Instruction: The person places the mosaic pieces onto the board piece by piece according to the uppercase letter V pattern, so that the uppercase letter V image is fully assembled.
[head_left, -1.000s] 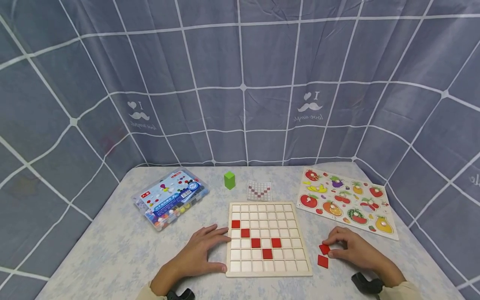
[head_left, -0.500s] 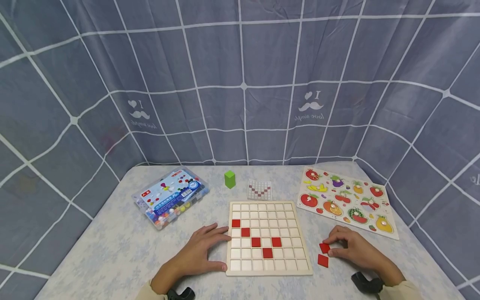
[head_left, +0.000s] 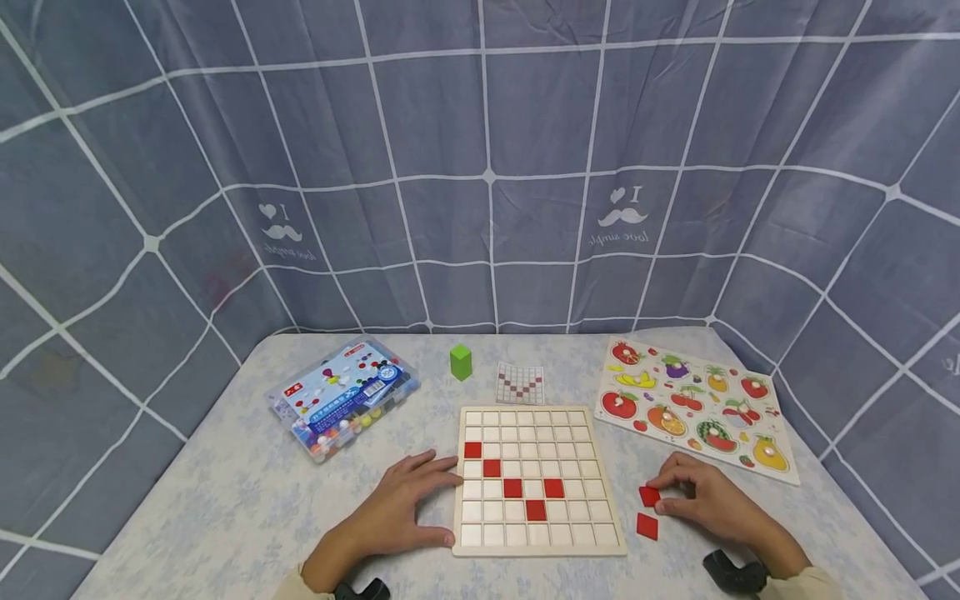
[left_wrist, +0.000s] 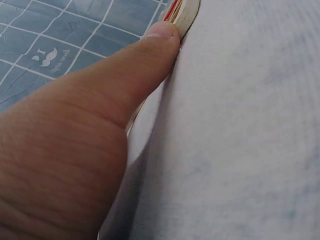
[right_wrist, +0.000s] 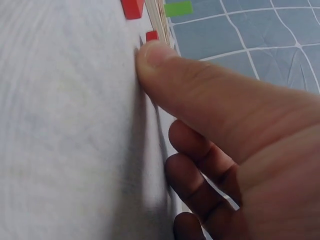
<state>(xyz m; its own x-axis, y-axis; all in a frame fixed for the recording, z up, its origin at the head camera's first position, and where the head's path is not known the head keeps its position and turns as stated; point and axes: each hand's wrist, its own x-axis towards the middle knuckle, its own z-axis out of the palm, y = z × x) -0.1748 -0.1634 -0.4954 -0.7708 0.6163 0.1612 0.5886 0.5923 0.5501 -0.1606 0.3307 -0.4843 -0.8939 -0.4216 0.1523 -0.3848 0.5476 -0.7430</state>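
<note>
A wooden grid board (head_left: 540, 552) lies flat on the table with several red square tiles (head_left: 536, 510) set in its cells, roughly in a V. My left hand (head_left: 397, 508) is spread at the board's left edge; its thumb and fingertips touch the frame. In the left wrist view the thumb (left_wrist: 145, 65) lies against the board's corner. To the right of the board my right hand (head_left: 705, 493) pinches a loose red tile (head_left: 648, 497) at its edge between thumb and index finger. A second loose tile (head_left: 647, 527) lies just in front of it. The right wrist view mostly hides the pinched tile behind the thumb (right_wrist: 175, 75).
Behind the board lie a small printed grid card (head_left: 520, 383) and a green block (head_left: 461, 362). A clear case of coloured pieces (head_left: 345, 396) is at the back left. A fruit puzzle board (head_left: 697, 408) lies at the right. Tiled-pattern cloth (head_left: 487, 208) hangs around the table.
</note>
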